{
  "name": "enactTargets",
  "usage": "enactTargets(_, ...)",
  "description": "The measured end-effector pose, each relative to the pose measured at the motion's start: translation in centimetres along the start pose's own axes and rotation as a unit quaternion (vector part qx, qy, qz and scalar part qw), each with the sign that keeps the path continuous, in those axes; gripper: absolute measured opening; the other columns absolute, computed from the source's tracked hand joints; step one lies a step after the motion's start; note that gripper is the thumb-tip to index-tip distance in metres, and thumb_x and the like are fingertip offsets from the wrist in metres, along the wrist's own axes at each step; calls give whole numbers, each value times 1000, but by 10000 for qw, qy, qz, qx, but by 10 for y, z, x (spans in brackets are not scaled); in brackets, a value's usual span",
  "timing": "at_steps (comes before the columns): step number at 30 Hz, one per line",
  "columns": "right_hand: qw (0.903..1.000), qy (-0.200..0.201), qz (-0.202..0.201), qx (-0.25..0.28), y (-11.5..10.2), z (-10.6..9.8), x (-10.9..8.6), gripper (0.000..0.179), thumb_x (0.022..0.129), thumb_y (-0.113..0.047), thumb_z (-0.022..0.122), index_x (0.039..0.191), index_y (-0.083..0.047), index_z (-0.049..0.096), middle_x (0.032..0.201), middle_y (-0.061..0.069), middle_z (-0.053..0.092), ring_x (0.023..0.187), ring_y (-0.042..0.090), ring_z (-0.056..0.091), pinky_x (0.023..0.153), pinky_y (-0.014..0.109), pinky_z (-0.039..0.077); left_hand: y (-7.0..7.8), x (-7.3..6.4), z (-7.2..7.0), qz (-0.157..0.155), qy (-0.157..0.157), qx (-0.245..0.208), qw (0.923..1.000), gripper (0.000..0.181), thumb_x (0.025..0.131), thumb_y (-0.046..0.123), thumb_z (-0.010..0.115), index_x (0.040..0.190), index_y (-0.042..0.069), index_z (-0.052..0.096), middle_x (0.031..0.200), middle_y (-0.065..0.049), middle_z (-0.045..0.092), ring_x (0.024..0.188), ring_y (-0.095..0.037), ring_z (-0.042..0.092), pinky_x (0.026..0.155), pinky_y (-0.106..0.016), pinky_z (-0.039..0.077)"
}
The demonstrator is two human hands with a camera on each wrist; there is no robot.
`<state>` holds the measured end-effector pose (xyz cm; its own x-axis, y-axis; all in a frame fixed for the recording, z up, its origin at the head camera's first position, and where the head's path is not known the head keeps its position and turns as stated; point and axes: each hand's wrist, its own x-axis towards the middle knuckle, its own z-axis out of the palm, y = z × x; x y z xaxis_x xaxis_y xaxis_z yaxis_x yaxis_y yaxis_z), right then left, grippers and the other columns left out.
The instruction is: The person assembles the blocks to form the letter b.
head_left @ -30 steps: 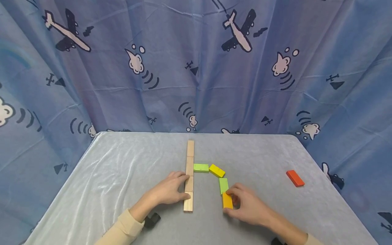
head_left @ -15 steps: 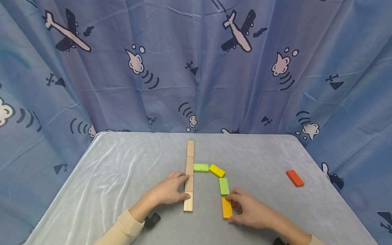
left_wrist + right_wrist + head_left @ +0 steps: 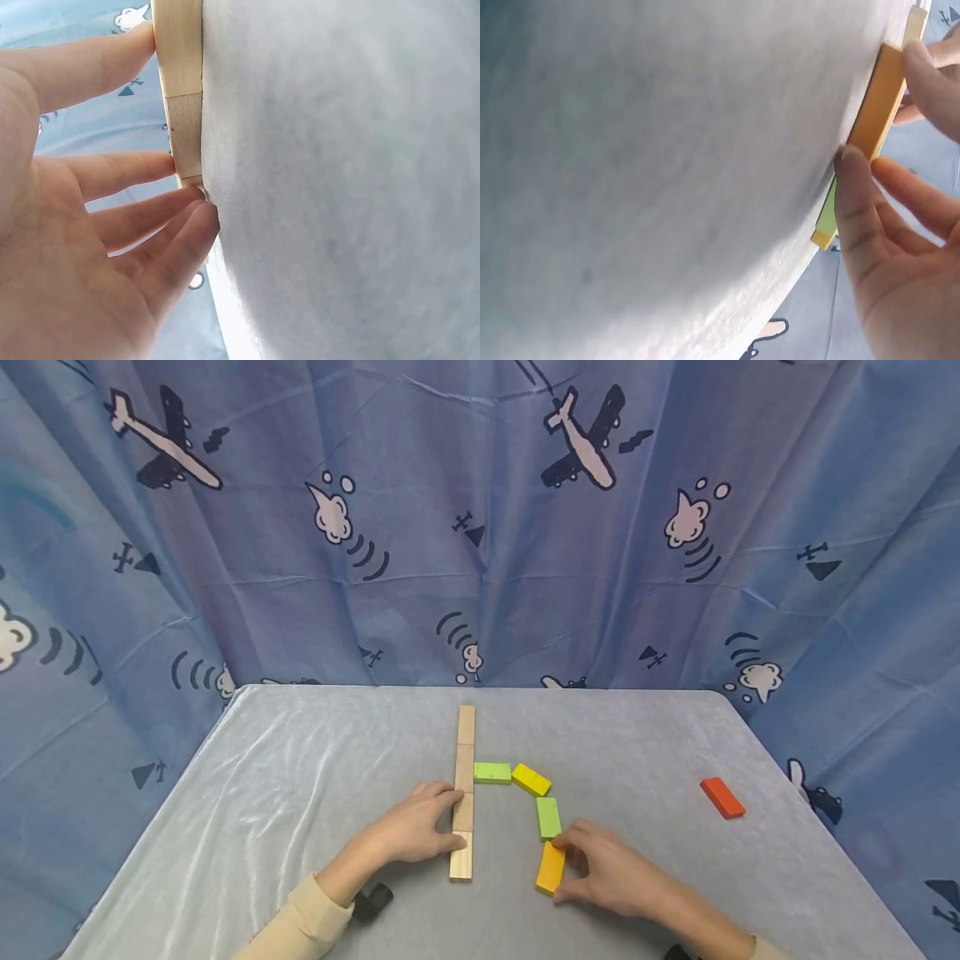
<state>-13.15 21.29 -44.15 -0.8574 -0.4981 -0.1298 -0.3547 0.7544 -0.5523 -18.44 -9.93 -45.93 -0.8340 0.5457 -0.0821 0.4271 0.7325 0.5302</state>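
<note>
In the head view my left hand touches the left side of a straight row of plain wooden blocks. Its thumb and fingers are spread along the near blocks, as the left wrist view also shows on the wooden block. My right hand pinches an orange block near its two ends, between thumb and fingers. That block lies flat and slanted, its far end close to a light green block. From there a yellow block and another green block curve back to the wooden row.
A red block lies apart on the right of the cloth-covered table. A blue curtain with airplanes hangs behind the table. Part of a black wrist device shows beneath the left wrist.
My right hand first drew the orange block toward me, away from the green one. Then it turned the block so the near end swung left, with the far end back near the green block.
</note>
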Motion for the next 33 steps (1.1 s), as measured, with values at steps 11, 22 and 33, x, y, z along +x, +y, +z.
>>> enactTargets(11,9976,505,280,-378,-10,6,6,54,72,-42,91,107,-5,73,83,-8,57,72,8,50,61,24,44,0,0,1,11,14,42,10000,70,90,34,77,147,2,52,149,-15,49,138,-32,43,110,-49,41)
enactTargets(22,9961,642,471,-388,-3,0,2,31,78,-32,89,96,-12,72,82,-9,61,73,7,53,63,25,47,-2,1,2,50,15,38,10000,71,89,34,77,147,2,52,149,-13,49,137,-31,43,110,-48,42)
enactTargets(33,9854,936,1259,-656,13,-24,-5,17,84,-19,84,97,-12,74,77,-9,59,68,11,50,58,26,44,-2,1,2,38,16,41,10000,70,89,34,77,146,1,52,149,-14,49,137,-31,43,110,-48,42)
